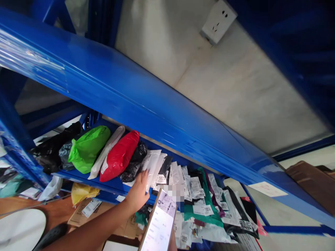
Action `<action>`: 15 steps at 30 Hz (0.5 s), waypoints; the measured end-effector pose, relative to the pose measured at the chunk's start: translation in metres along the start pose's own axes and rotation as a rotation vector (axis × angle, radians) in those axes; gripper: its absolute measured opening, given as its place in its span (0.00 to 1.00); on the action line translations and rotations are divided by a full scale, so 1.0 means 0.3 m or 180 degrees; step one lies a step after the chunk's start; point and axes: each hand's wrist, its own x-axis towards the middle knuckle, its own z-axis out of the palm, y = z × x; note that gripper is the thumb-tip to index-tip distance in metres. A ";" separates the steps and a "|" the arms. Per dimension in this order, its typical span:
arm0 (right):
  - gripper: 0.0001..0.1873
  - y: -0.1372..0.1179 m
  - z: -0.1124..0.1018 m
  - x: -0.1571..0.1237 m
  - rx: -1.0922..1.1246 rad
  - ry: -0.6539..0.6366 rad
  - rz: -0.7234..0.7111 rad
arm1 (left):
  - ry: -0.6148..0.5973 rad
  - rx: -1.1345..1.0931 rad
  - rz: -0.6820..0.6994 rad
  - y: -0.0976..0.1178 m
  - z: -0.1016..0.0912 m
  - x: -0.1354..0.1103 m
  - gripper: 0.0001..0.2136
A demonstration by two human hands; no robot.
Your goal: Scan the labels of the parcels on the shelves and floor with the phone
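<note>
White parcels (152, 161) lined up on the blue shelf (93, 181), probably so labels (161, 179) face out. Left hand (138, 195) is touching them, can't tell if that grip's pinching; right hand (173, 243) is wrapped round a phone (160, 226), screen up, presumably for reading.

parcels (154, 162) on shelf (112, 188) | phone (160, 223) before parcels | outlet (219, 21) on wall (235, 80)

The left hand (138, 194) reaches forward, arm (102, 223) outstretched.
</note>
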 end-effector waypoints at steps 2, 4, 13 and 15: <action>0.36 0.003 0.009 0.002 0.0055 -0.0067 0.0133 | -0.0316 0.0172 -0.0279 -0.017 0.028 -0.017 0.34; 0.35 0.004 0.015 0.004 0.0082 -0.0113 0.0202 | -0.0380 0.0365 -0.0365 -0.025 0.039 -0.019 0.30; 0.52 0.030 0.111 -0.070 0.0576 -0.0026 -0.0221 | -0.0312 -0.0013 -0.0352 -0.013 -0.003 -0.002 0.32; 0.50 0.006 0.164 -0.061 0.0811 0.0101 -0.0096 | -0.0182 -0.0327 -0.0371 -0.044 0.021 -0.003 0.29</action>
